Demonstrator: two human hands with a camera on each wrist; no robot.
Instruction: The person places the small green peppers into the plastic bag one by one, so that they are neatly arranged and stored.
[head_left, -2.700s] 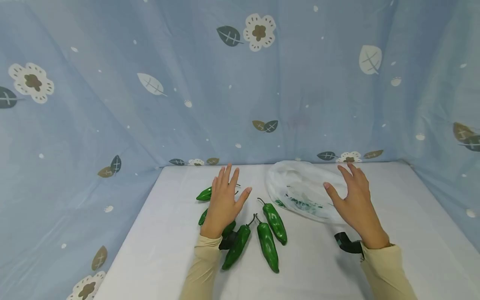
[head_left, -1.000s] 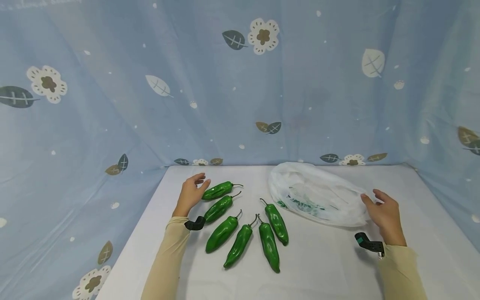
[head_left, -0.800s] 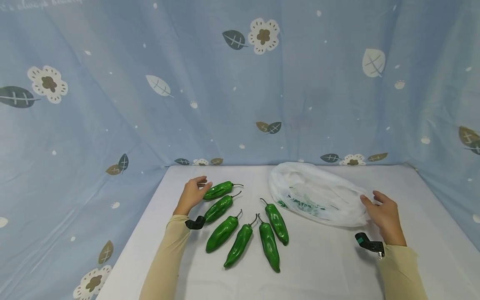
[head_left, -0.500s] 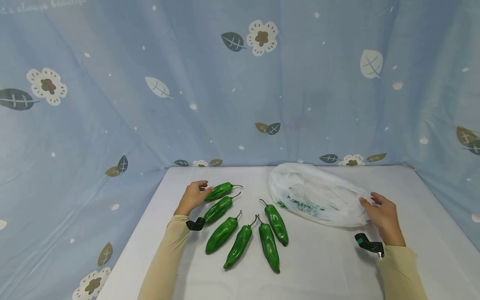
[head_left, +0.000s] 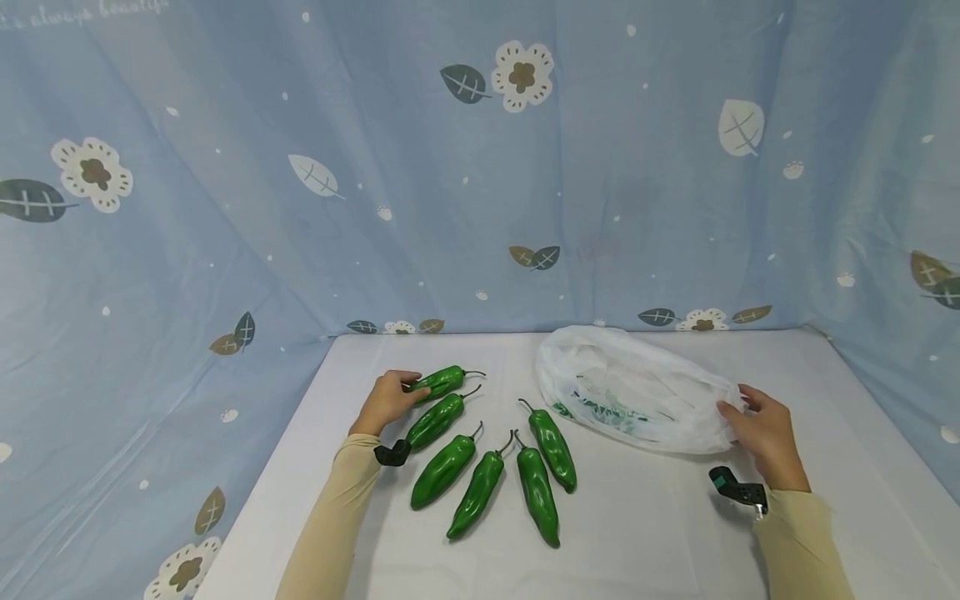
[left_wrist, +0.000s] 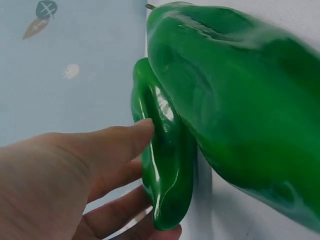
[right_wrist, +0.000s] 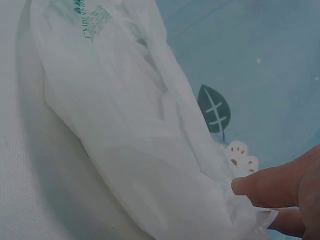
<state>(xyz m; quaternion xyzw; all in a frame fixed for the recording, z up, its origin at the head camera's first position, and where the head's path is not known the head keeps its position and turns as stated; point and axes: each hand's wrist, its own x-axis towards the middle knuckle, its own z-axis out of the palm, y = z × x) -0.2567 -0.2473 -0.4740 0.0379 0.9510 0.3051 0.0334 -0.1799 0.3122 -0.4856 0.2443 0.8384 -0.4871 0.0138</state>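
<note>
At the back left, my left hand [head_left: 387,401] has its thumb and fingers around the lower end of the rearmost green pepper [head_left: 441,382]. The left wrist view shows the thumb on one side of that pepper [left_wrist: 167,150] and the fingers beneath and behind it. A second pepper [left_wrist: 240,95] fills the right of that view, close to the camera. My right hand [head_left: 767,433] pinches the right end of a white plastic bag [head_left: 637,392] with green print. In the right wrist view, thumb and finger meet at the edge of the bag [right_wrist: 130,130].
Several more green peppers lie fanned out at the middle left, among them one [head_left: 535,496] in the centre and one [head_left: 553,450] below the bag's left end. A white cloth covers the table [head_left: 637,533]. A blue patterned curtain [head_left: 420,250] stands behind it and on both sides.
My left hand has come down from behind the rearmost pepper and taken hold of its end. My right hand has moved slightly left and now pinches the bag's edge.
</note>
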